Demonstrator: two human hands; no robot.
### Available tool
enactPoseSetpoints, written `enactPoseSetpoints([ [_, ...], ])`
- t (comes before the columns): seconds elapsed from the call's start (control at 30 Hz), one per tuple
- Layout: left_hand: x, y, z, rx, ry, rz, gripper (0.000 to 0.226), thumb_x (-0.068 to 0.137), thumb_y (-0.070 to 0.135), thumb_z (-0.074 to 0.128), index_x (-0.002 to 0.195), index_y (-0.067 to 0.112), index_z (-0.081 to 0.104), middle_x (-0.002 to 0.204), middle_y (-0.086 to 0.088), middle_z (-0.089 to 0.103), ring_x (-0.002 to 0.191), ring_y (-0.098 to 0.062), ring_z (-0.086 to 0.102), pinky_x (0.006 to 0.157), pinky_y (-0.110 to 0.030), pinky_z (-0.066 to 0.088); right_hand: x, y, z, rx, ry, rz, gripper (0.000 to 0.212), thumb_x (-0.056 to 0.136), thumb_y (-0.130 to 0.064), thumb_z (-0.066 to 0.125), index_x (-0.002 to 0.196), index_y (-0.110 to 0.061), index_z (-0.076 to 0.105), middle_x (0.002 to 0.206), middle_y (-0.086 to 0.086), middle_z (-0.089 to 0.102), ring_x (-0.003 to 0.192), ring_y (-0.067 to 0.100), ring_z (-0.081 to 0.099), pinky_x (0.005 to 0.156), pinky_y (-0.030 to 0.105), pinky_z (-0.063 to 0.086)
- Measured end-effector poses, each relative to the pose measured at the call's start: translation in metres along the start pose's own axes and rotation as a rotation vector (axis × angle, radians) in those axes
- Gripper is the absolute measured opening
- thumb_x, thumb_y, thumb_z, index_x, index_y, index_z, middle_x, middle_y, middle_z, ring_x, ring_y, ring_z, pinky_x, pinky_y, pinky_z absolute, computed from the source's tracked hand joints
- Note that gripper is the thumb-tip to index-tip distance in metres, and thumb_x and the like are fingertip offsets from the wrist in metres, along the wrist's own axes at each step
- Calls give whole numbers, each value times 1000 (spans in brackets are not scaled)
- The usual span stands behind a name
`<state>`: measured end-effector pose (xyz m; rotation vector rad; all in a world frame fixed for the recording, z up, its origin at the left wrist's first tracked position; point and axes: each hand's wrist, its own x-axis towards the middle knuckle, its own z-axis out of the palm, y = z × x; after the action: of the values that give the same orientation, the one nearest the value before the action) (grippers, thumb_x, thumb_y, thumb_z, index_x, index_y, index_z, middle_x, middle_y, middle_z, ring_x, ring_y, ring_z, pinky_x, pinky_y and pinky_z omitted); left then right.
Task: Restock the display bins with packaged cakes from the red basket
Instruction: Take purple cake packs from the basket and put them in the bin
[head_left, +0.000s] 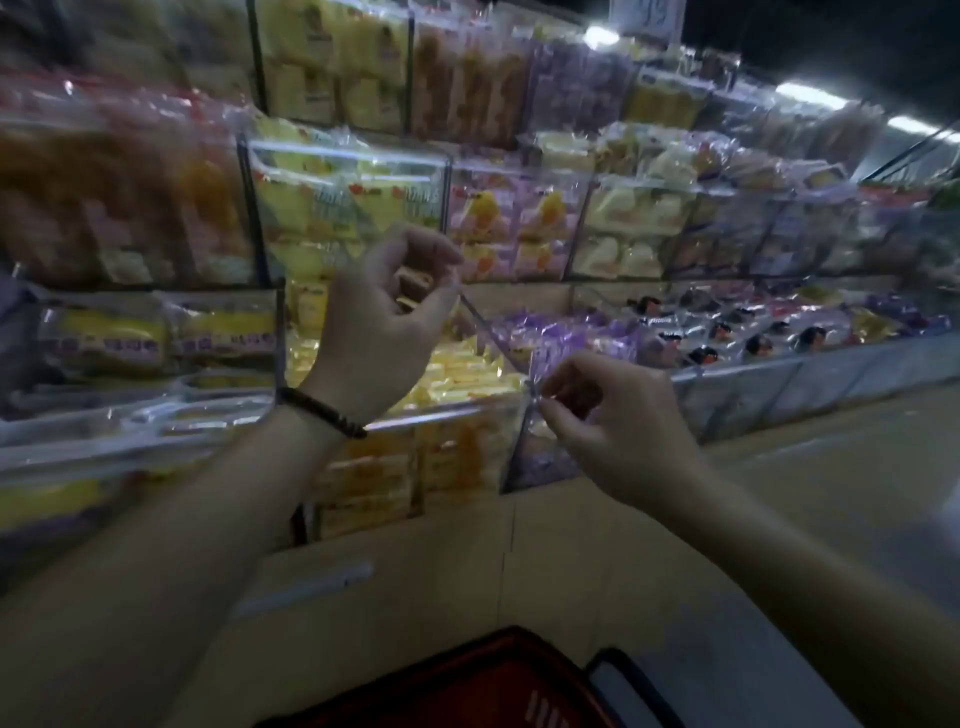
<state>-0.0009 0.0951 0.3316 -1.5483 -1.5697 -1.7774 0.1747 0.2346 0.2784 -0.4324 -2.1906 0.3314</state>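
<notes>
Left hand (382, 317), right hand (618, 421) at blurred divider (493, 338); red basket (467, 686) cropped.

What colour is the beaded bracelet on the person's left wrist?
Dark brown, almost black. The beaded bracelet shows best in the head view, the only view here.

The display bins (753, 384) are stacked in tiers, with packaged cakes (467, 374) laid in each. In the lowest tier a divider (493, 340) is set between two bins. Its rear end is pinched by the left hand (384, 322) and its front end by the right hand (618, 431). The basket (493, 686) is placed below, before the display.
</notes>
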Motion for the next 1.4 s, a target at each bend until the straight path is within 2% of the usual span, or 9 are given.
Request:
enactPoseSetpoints([
  [0.13, -95, 17, -6, -76, -400, -38, 15, 96, 4, 68, 109, 11, 65, 91, 1, 63, 65, -31, 64, 56, -50, 53, -61, -2, 34, 94, -206, -6, 6, 91, -28, 74, 85, -27, 72, 73, -11, 69, 70, 4, 67, 62, 26, 53],
  [0.27, -194, -21, -14, 59, -751, -242, 10, 96, 16, 73, 103, 23, 71, 83, 12, 68, 70, -5, 69, 60, -16, 48, -114, 4, 86, 26, -585, 54, 20, 90, -38, 65, 71, -34, 60, 64, -12, 60, 62, 4, 57, 54, 29, 38],
  [0.43, -291, -112, -32, 320, -1240, -514, 7, 98, 36, 68, 103, 38, 68, 88, 24, 68, 78, 8, 62, 74, -20, 50, -180, 31, 162, -72, -1015, 182, 15, 92, -38, 70, 101, -28, 76, 96, -4, 75, 90, 17, 69, 72, 29, 51],
  [0.63, -340, -158, -34, 545, -1700, -730, 37, 99, 45, 63, 129, 22, 67, 125, 1, 70, 116, -21, 65, 93, -30, 51, -271, 54, 232, -119, -1249, 307, 27, 91, -29, 67, 116, -22, 76, 120, 10, 75, 116, 30, 70, 90, 30, 55],
  [0.73, -351, -165, -32, 545, -1783, -763, 33, 99, 46, 61, 119, 21, 70, 122, -1, 72, 112, -23, 66, 79, -27, 46, -299, 52, 262, -276, -1303, 289, 41, 87, -43, 66, 120, -21, 73, 122, 15, 70, 115, 35, 70, 94, 37, 59],
  [0.87, -365, -174, -32, 575, -1824, -791, 41, 91, 52, 68, 113, 19, 73, 114, -2, 75, 110, -25, 69, 90, -34, 57, -329, 53, 281, -337, -1228, 393, 61, 33, -57, 97, 81, -23, 79, 74, -2, 72, 63, 20, 73, 51, 25, 55],
  [1.03, -373, -177, -30, 559, -1838, -802, 39, 93, 59, 65, 107, 23, 68, 121, -4, 71, 113, -27, 67, 95, -37, 55, -349, 67, 296, -100, -1580, 327, 73, 99, -51, 66, 161, -23, 39, 158, -2, 51, 149, 18, 43, 119, 24, 27],
  [1.23, -368, -179, -28, 555, -1805, -802, 35, 97, 52, 61, 114, 22, 69, 122, -6, 70, 112, -28, 66, 93, -35, 54, -379, 80, 312, -278, -1163, 574, 40, 106, -25, 59, 146, -19, 60, 139, 5, 68, 124, 21, 66, 101, 21, 46],
  [1.4, -364, -179, -30, 535, -1797, -890, 41, 95, 54, 66, 117, 20, 71, 115, 0, 74, 104, -20, 68, 86, -29, 54, -351, 82, 295, -89, -1095, 348, 21, 95, -44, 64, 108, -38, 79, 102, -7, 69, 95, 15, 62, 90, 22, 49],
])
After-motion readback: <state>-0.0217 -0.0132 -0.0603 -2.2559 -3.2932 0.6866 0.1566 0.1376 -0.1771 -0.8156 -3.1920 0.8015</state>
